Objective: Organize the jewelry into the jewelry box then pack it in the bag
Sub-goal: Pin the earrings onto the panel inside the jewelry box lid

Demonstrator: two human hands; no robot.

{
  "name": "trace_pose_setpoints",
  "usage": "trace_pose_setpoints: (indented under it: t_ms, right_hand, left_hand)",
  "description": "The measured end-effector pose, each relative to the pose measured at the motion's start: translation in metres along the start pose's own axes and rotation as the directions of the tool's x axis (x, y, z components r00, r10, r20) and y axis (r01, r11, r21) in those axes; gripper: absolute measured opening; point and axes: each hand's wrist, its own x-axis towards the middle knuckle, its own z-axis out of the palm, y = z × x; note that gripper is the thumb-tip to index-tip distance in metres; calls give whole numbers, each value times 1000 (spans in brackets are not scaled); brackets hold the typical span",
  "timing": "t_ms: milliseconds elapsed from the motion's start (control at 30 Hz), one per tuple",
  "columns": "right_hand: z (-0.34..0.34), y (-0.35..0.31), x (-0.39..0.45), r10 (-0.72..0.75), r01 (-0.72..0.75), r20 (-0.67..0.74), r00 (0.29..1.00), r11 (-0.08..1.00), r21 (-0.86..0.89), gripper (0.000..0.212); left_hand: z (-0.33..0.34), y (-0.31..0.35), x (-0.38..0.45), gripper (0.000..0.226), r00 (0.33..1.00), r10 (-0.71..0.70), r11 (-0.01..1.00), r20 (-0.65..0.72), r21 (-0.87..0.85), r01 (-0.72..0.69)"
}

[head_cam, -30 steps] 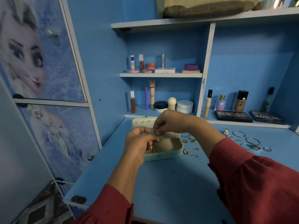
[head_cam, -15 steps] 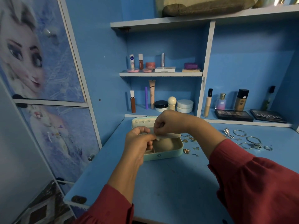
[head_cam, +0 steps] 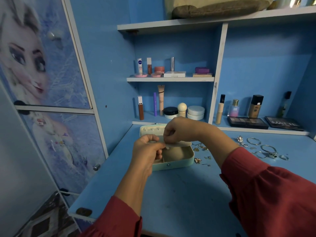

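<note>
Near the table's (head_cam: 171,194) back edge, toward its left side, the open mint jewelry box (head_cam: 177,164) sits. Above it, the left hand (head_cam: 147,151) and right hand (head_cam: 179,130) both pinch something too small to tell. Farther right, loose jewelry (head_cam: 261,149) lies scattered toward the back right corner.

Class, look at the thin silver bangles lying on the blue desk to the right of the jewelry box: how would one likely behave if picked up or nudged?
The silver bangles are thin wire hoops, so probably light and fairly stiff. Lying flat on the desk, one would likely slide rather than roll when nudged. Stood on edge, its round shape could roll away.
</note>
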Motion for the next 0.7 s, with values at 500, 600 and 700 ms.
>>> trace_pose_setpoints:
  t_ms: [500,600,700]
  right_hand:
    - [-4,-3,-4,-3,3,6,1000,1000,-8,10]
    - [-3,-4,-2,3,-3,0,1000,1000,-18,10]
    - [-3,-5,-2,3,-3,24,1000,1000,-17,11]
  left_hand:
    - [0,-1,1,25,1000,-4,999,-7,36,5]
    - [0,-1,1,26,1000,-4,999,-8,42,4]
    - [0,-1,1,26,1000,1,999,-14,38,0]
